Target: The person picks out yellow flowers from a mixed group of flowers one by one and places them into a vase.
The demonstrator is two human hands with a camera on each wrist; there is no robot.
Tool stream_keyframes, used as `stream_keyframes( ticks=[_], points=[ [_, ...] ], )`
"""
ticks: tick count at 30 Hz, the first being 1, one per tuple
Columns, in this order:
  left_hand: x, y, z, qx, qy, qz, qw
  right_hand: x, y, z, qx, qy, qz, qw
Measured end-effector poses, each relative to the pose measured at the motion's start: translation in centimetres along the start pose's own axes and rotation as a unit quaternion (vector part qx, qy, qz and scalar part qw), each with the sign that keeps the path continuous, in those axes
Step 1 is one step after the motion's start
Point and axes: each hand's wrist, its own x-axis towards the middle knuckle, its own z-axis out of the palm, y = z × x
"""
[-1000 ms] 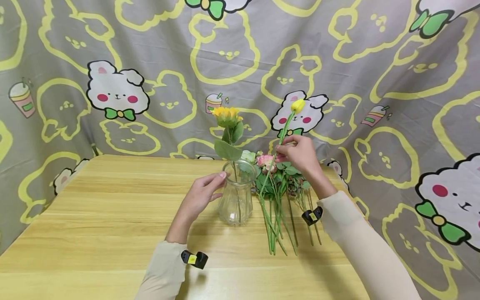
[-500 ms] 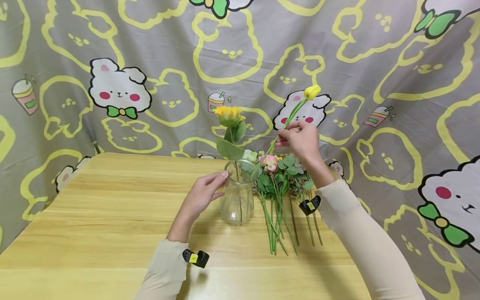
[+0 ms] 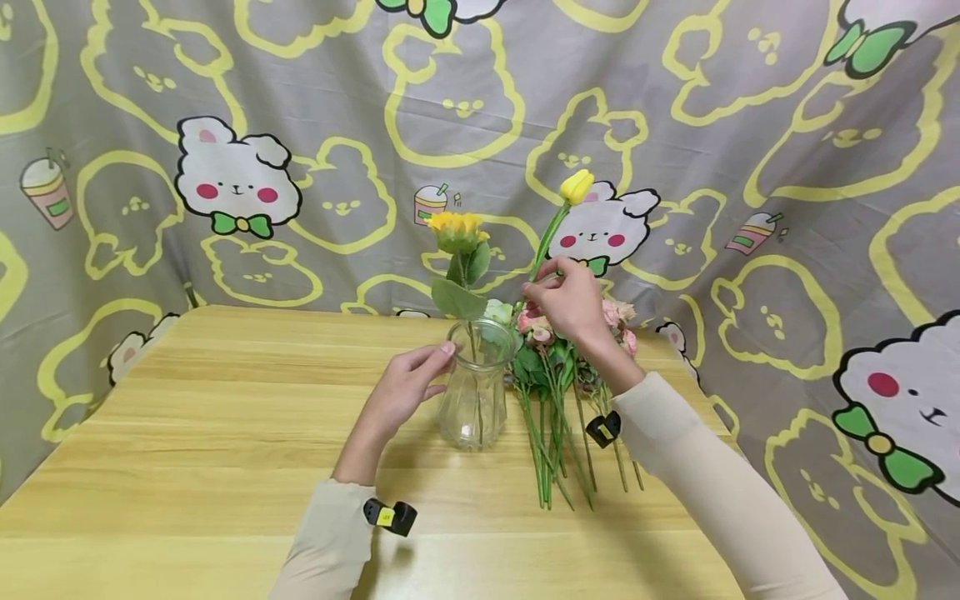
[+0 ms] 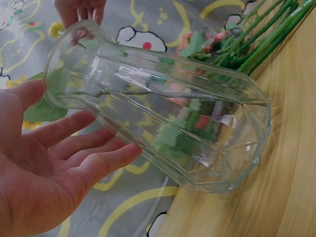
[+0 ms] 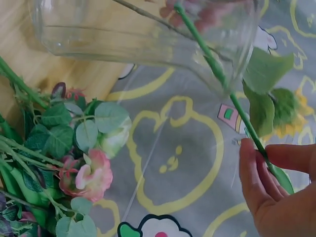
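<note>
A clear glass vase (image 3: 471, 408) stands upright on the table, holding a sunflower (image 3: 456, 233) whose stem reaches down inside. My left hand (image 3: 407, 385) touches the vase's left side; its thumb meets the rim and its fingers lie nearly straight along the glass (image 4: 163, 118). Behind and right of the mouth, my right hand (image 3: 573, 304) pinches the green stem of a yellow tulip (image 3: 576, 187) between thumb and fingers. In the right wrist view the tulip stem (image 5: 242, 111) slants across the vase's rim; whether its lower end is inside the glass I cannot tell.
Several artificial flowers lie just right of the vase, with pink blooms (image 3: 536, 327) at the back and green stems (image 3: 551, 450) pointing to the front. The wooden table (image 3: 225, 433) ends at a patterned cloth (image 3: 337, 100) behind.
My right hand first rises and tilts the tulip to the right, then comes left towards the vase with the tulip more upright. The left hand and vase stay in place.
</note>
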Motion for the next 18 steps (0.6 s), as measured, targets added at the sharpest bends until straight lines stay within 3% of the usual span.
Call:
stream_keyframes(
  ticks=[9, 18],
  points=[
    [0.0, 0.0, -0.1, 0.0, 0.001, 0.0, 1.0, -0.9, -0.5, 2.0, -0.061, -0.034, -0.025, 0.9972],
    [0.1, 0.0, 0.0, -0.001, 0.001, 0.0, 1.0, -1.3, -0.4, 3.4, -0.167, -0.047, -0.074, 0.9821]
  ],
)
